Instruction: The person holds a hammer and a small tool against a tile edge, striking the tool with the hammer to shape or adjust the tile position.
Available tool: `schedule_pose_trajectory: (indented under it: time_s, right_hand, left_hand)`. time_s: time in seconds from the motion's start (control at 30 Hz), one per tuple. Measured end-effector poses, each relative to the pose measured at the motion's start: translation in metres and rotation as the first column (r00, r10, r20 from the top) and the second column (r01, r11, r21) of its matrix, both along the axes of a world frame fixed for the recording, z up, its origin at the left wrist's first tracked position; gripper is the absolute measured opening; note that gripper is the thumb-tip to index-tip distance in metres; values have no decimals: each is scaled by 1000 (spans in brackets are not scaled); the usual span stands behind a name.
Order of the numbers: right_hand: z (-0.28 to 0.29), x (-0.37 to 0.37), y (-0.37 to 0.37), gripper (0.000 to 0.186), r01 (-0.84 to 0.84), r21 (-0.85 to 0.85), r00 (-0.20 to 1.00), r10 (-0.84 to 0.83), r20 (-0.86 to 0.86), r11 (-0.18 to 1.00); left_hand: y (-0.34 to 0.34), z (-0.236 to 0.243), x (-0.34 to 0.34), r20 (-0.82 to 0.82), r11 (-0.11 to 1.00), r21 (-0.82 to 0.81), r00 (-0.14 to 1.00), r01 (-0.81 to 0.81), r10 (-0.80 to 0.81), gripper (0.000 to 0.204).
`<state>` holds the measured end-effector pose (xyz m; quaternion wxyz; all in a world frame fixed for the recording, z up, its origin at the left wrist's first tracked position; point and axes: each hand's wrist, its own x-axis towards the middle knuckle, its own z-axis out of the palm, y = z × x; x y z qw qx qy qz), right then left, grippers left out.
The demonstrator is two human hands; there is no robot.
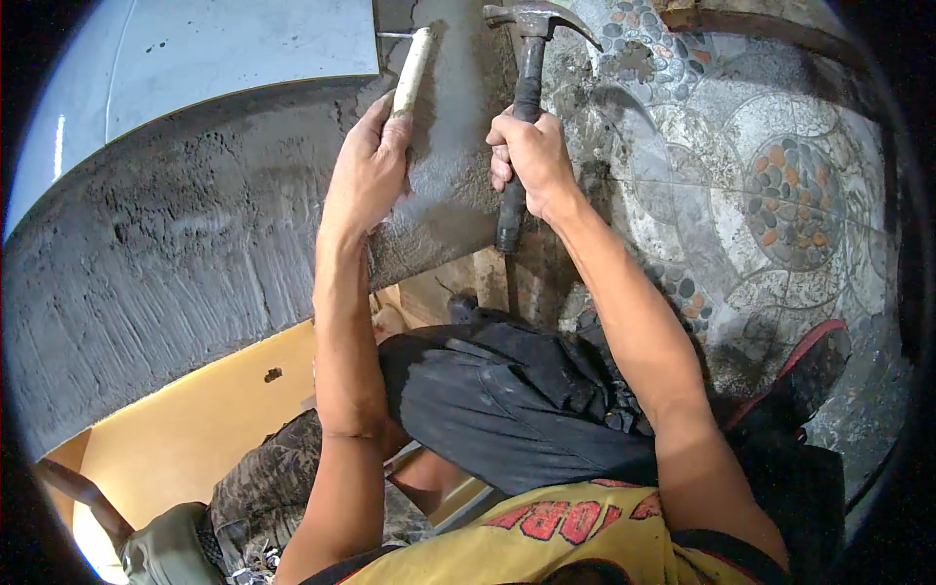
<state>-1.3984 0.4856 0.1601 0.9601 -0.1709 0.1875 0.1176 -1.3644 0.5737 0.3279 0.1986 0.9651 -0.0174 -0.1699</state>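
Note:
My right hand [534, 161] is wrapped round the black grip of a claw hammer [529, 73], its metal head raised at the far end. My left hand [369, 168] is closed on a cream-coloured, stick-like handle [412, 73]. From the handle's far end a thin metal piece juts left, beside the corner of a smooth pale blue-grey panel [244, 44]. Both hands are over a slab coated with grey mortar [195, 214], rough and streaked at the left, smoother near the hammer. Hammer and handle are apart.
Patterned floor tiles with pebble motifs [795, 200] lie at the right, smeared with grey. Below the slab's near edge is a yellowish board [195, 419] with a small hole. A camouflage cloth [273, 478] and a green-grey item [174, 548] are at the lower left.

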Motion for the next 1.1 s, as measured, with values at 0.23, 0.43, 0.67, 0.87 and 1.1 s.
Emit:
schedule_pose_trajectory:
  time_s: [0.23,0.43,0.67,0.87,1.1]
  right_hand:
    - [1,-5,1,10,11,7,1000,-11,1,1000]
    - [-1,-7,2,9,14,6,1000,-14,-5,1000]
    - [8,-9,4,10,51,59,997,-48,-55,997]
    - [30,6,28,16,-26,86,996,33,-84,996]
    - [31,5,31,18,28,121,994,-14,-110,992]
  left_hand:
    - [1,4,2,-13,999,-49,1000,-14,14,44]
    - [0,3,2,-39,995,-98,999,-26,23,44]
    - [5,-1,5,-11,995,-102,1000,-22,21,42]
    - [-1,-5,4,-11,989,-147,1000,-24,23,40]
    - [-4,-3,3,-23,975,-191,994,-112,110,41]
